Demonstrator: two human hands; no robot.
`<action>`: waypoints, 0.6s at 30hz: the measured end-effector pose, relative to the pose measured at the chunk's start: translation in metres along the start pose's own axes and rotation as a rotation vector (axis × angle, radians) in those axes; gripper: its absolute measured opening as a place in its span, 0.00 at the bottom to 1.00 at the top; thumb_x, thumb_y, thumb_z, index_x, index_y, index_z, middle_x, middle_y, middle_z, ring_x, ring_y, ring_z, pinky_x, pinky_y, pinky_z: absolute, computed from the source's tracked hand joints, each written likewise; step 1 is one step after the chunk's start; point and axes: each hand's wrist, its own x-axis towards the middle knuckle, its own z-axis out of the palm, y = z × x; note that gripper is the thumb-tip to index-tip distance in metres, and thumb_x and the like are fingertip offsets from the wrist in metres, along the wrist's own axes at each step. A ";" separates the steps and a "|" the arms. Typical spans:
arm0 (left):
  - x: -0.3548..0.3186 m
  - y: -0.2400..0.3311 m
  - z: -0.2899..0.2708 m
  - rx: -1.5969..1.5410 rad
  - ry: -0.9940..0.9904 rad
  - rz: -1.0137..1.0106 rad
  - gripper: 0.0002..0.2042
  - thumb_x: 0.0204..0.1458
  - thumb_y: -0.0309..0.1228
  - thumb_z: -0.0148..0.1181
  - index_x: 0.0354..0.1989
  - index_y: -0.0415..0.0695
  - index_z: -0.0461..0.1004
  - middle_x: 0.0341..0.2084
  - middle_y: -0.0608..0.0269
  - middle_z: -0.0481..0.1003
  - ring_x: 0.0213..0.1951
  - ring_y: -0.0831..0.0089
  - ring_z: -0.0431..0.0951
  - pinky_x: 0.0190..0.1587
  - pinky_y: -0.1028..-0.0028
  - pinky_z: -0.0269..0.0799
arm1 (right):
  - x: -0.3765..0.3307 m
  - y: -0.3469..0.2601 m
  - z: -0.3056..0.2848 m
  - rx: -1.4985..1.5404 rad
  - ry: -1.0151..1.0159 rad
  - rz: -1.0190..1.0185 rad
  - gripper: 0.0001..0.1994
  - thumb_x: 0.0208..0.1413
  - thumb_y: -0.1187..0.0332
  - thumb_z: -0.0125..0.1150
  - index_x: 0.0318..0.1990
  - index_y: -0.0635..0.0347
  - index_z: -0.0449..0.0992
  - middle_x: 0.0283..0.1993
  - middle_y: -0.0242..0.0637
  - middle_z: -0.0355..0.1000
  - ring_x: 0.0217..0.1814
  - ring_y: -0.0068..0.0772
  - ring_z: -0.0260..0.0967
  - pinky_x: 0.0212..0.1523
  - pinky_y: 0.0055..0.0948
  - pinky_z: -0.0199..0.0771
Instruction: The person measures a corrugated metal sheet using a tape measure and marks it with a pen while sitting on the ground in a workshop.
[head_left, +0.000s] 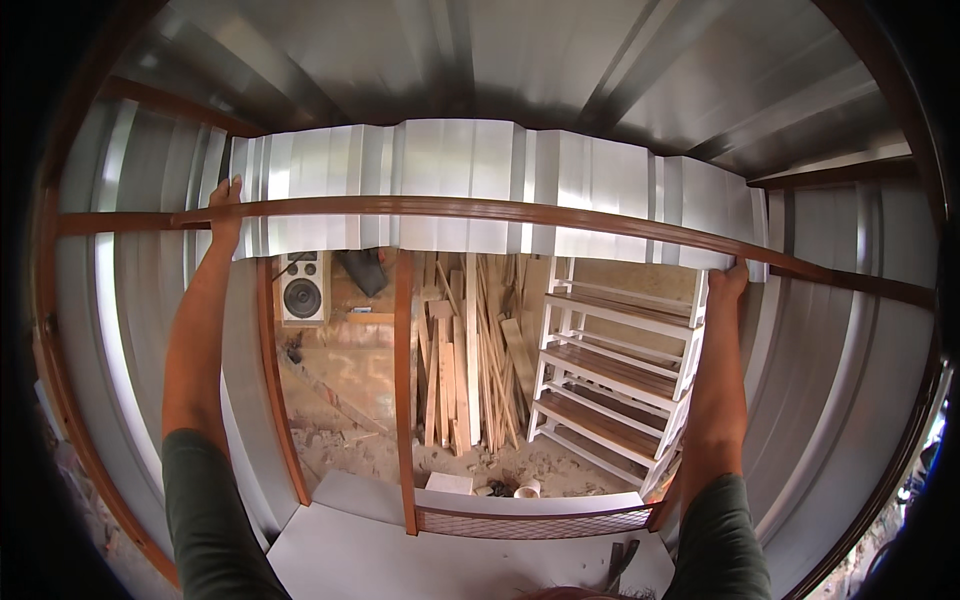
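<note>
Your left hand (226, 205) grips left edge of metal sheet (470, 185), fingers wrapped round it at brown rail (600, 218). Your right hand (728, 280) clasps sheet's lower right corner. Sheet overhead, long axis running left-right between both hands, each equally near. White shelf rack (615, 375) and wood planks (470, 350) stand below, beyond opening.

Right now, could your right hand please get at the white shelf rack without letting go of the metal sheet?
Probably not: the right hand grips the corrugated metal sheet, and the white shelf rack stands lower, beyond the frame.
</note>
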 end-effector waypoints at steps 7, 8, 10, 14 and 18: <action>0.017 0.043 0.018 0.083 0.082 0.077 0.17 0.64 0.36 0.54 0.34 0.30 0.74 0.27 0.35 0.74 0.30 0.43 0.73 0.39 0.57 0.69 | -0.017 0.026 0.009 0.127 0.061 0.062 0.18 0.66 0.67 0.55 0.58 0.67 0.74 0.59 0.35 0.72 0.59 0.32 0.70 0.59 0.31 0.71; 0.019 0.049 0.022 0.104 0.074 0.082 0.17 0.64 0.36 0.53 0.35 0.30 0.74 0.28 0.35 0.75 0.31 0.41 0.73 0.39 0.56 0.69 | -0.020 0.030 0.010 0.136 0.073 0.064 0.18 0.65 0.67 0.55 0.59 0.67 0.74 0.59 0.35 0.72 0.59 0.32 0.70 0.59 0.31 0.71; 0.019 0.051 0.037 0.110 0.100 0.099 0.17 0.64 0.36 0.53 0.35 0.30 0.74 0.30 0.32 0.75 0.34 0.33 0.73 0.40 0.53 0.70 | -0.002 0.017 -0.006 -0.080 -0.082 -0.116 0.18 0.65 0.67 0.56 0.59 0.67 0.73 0.60 0.36 0.72 0.60 0.32 0.70 0.59 0.32 0.71; 0.029 0.033 0.059 0.094 0.175 0.132 0.18 0.64 0.37 0.53 0.33 0.30 0.73 0.30 0.30 0.73 0.36 0.28 0.70 0.39 0.51 0.68 | -0.001 0.015 -0.002 -0.114 -0.030 -0.123 0.20 0.65 0.67 0.56 0.61 0.69 0.71 0.61 0.37 0.71 0.60 0.35 0.70 0.59 0.34 0.72; 0.038 0.013 0.064 0.220 0.128 0.143 0.16 0.63 0.36 0.53 0.36 0.31 0.75 0.34 0.30 0.76 0.42 0.28 0.73 0.44 0.47 0.70 | -0.027 0.032 0.011 0.218 0.069 0.013 0.24 0.47 0.84 0.57 0.56 0.70 0.75 0.53 0.40 0.75 0.53 0.27 0.72 0.55 0.23 0.70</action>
